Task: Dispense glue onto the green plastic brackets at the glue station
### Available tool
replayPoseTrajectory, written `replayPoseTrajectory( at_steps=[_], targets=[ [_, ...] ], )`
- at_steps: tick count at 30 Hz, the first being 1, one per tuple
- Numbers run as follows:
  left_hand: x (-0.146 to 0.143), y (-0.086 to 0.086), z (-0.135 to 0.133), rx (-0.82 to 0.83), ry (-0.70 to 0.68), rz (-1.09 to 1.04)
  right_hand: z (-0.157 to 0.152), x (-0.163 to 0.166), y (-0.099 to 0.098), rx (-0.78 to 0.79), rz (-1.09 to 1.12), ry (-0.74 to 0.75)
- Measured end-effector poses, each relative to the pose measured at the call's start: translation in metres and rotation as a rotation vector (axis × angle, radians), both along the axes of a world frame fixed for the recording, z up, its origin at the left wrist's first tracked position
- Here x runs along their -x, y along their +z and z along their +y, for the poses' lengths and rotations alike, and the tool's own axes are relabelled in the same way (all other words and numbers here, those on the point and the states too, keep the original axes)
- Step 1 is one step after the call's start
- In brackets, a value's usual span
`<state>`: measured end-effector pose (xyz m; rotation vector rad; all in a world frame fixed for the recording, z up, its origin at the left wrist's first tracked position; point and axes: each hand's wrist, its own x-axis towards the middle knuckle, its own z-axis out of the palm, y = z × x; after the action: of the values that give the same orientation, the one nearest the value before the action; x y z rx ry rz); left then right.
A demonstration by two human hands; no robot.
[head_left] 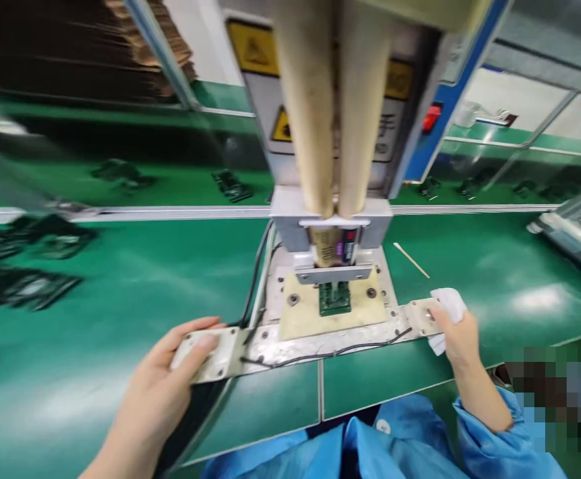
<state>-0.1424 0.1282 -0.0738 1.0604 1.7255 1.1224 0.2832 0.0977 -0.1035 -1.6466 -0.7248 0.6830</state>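
Note:
My left hand point(170, 372) is wrapped round the metal button box point(220, 352) at the left end of the machine base, thumb on its top plate. My right hand point(462, 336) is closed on a crumpled white cloth point(448, 305), with its thumb over the button box point(422, 317) at the right end. Midway between the hands, a small green circuit board point(334, 305) lies on a cream fixture plate point(300, 316). The metal press head point(333, 274) hangs just over the board's back part, which it hides.
A cotton swab point(412, 260) lies right of the machine. Dark circuit boards point(35, 286) sit on the green bench at left, and more lie behind the rail. Black cables point(256, 266) run along the base's left side and front. A grey tray-like object point(577, 236) stands far right.

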Motion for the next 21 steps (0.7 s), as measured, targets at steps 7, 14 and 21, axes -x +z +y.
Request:
replayPoseTrajectory(
  at_steps=[7,14,21],
  targets=[
    [-0.003,-0.002,-0.003,0.015,0.013,-0.193,-0.005,-0.013,-0.013,-0.005,-0.131,-0.066],
    [-0.004,-0.004,-0.006,0.008,0.025,-0.227,-0.004,-0.016,-0.016,-0.095,-0.112,-0.032],
    [-0.005,-0.004,-0.007,0.008,0.02,-0.199,-0.005,-0.013,-0.012,-0.096,-0.081,-0.027]
  ],
)
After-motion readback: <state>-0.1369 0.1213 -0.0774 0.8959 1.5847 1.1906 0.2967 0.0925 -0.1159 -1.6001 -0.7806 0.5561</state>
